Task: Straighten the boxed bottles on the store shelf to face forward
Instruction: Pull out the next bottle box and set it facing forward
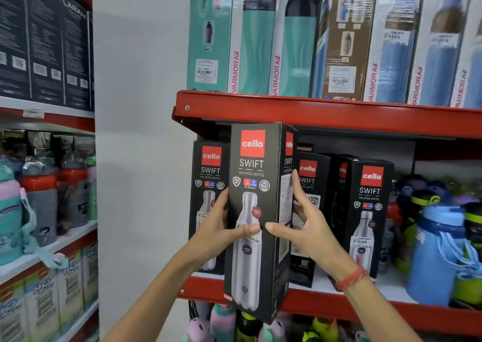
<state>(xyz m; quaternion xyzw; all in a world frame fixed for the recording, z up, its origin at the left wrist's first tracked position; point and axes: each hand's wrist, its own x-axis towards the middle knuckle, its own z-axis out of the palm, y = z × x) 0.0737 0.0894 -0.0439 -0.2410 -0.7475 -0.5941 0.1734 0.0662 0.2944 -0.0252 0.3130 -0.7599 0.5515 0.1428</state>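
Note:
A tall black Cello Swift bottle box [257, 185] is held in front of the red shelf [326, 117], its front panel towards me and its base below the shelf's front lip. My left hand [221, 227] grips its left side, thumb across the front. My right hand [305, 224] grips its right side, fingers up the side panel. Behind it on the shelf stand three more Cello boxes: one at the left [208, 185] facing forward, one in the middle [309, 185] partly hidden, and one at the right [367, 211] turned slightly.
Varmora bottle boxes [339, 41] fill the shelf above. Loose blue and green bottles [438, 250] crowd the right end of the Cello shelf. A second rack at the left holds dark boxes and small bottles [44, 193]. More bottles [224, 321] sit below.

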